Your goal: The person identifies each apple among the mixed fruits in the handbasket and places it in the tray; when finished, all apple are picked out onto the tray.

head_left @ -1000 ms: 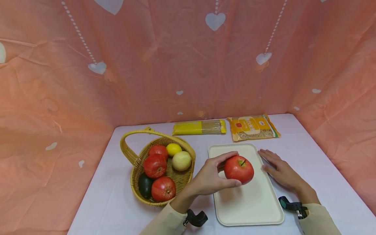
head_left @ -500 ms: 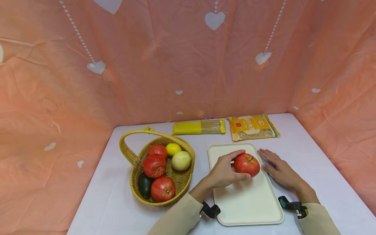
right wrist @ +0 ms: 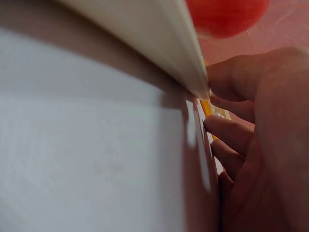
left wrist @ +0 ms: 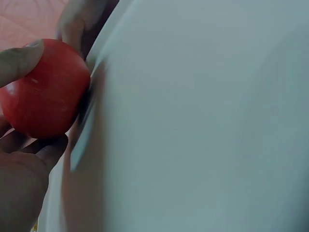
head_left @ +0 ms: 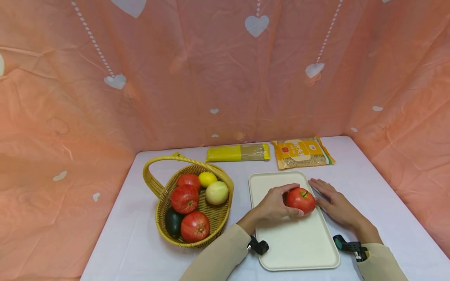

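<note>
My left hand [head_left: 275, 205] grips a red apple [head_left: 300, 200] over the upper right part of a cream tray [head_left: 299, 249]. In the left wrist view the thumb lies across one side of the apple [left wrist: 48, 92] and the fingers curl under the other, close over the tray surface [left wrist: 193, 106]. My right hand [head_left: 337, 205] rests with its fingers extended along the tray's right edge. The right wrist view shows the thumb and fingers [right wrist: 231, 133] right at the tray's rim [right wrist: 193, 63], with part of the apple [right wrist: 229, 14] beyond it.
Left of the tray stands a yellow wicker basket [head_left: 159, 224] with red round fruit [head_left: 195, 226], a lemon [head_left: 208, 179], a pale round fruit [head_left: 216, 192] and a dark green oval one [head_left: 174, 222]. Behind lie a pack of noodles [head_left: 237, 152] and an orange food bag [head_left: 303, 152].
My left hand has carried the apple to the right and lower over the tray, toward its right edge. The right hand stays in place beside the tray.
</note>
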Motion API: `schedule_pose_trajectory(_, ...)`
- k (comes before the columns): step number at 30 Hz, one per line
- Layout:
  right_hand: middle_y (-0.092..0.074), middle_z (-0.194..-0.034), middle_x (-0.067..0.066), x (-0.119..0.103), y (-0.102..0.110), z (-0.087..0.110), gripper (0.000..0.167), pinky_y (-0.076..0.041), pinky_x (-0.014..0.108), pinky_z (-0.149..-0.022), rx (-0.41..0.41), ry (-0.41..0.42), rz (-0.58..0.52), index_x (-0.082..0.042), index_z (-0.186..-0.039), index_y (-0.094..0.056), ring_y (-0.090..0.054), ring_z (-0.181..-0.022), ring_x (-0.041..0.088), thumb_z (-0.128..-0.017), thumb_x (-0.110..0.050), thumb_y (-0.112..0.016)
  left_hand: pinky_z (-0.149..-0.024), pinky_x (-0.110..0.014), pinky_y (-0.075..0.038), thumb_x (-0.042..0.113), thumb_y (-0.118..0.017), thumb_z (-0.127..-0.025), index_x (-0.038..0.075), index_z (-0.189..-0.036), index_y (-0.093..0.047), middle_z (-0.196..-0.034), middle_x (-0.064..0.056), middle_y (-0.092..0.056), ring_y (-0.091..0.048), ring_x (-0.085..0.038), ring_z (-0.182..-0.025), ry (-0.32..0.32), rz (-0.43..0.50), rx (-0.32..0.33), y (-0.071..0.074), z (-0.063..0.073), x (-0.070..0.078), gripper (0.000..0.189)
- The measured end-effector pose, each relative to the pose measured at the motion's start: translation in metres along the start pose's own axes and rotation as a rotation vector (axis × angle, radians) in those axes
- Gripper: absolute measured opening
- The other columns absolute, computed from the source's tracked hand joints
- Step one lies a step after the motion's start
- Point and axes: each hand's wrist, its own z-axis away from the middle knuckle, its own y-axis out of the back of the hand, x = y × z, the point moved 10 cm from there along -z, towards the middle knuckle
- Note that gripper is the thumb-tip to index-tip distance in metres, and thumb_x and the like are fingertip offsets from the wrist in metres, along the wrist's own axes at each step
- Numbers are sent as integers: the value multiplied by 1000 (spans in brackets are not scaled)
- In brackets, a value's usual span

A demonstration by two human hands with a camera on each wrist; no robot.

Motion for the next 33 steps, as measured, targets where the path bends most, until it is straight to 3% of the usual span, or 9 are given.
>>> schedule_pose_trajectory(6,-31,-176,27,-1,0,0,65,-19,86,-121,-1,-2,-1,-12,-168,-44,-17,-163,58,-108,-22,-67,-115,-20,-48,17,-93,-89,14,-162,-53,-150,-1,-67,-62,-4,-128,-34,4,-13,-4,-1,1,84)
schedule_pose_trajectory(14,-31,-176,26,-1,0,1,65,-19,86,-121,-1,-17,-6,-13,-169,-43,-16,-164,57,-108,-22,-66,-121,-22,-44,26,-93,-90,14,-168,-43,-159,0,-61,-59,-7,-142,-64,-158,-31,-6,4,7,94)
schedule_pose_trajectory(19,-30,-176,27,0,0,1,65,-18,86,-121,-3,-20,-7,-13,-169,-43,-16,-164,57,-109,-22,-65,-123,-25,-44,28,-96,-87,10,-167,-45,-163,-5,-59,-59,-14,-147,-102,-222,34,6,11,22,96)
schedule_pose_trajectory(22,-30,-176,27,1,1,2,65,-17,87,-121,-2,-24,-13,-12,-169,-43,-15,-164,58,-108,-21,-66,-118,-24,-49,29,-96,-87,11,-164,-49,-160,-7,-62,-65,-18,-140,-129,-240,86,16,20,36,92)
schedule_pose_trajectory(24,-29,-177,28,2,1,2,65,-17,87,-120,-2,-27,-16,-12,-169,-43,-15,-164,58,-109,-22,-65,-115,-23,-51,29,-95,-88,12,-164,-51,-158,-7,-63,-67,-19,-138,-148,-220,94,20,27,45,89)
schedule_pose_trajectory(27,-29,-177,28,2,1,2,66,-17,88,-120,-7,-30,-18,-12,-169,-42,-14,-164,57,-109,-24,-65,-114,-21,-51,24,-94,-89,12,-162,-53,-158,-6,-64,-68,-16,-136,-179,-115,67,25,40,56,85)
schedule_pose_trajectory(33,-28,-178,26,0,-1,2,65,-15,87,-121,-17,-31,-18,-13,-169,-42,-13,-165,56,-109,-25,-65,-119,-23,-47,8,-90,-91,4,-159,-56,-159,-13,-62,-63,-16,-144,-237,166,-97,31,75,72,76)
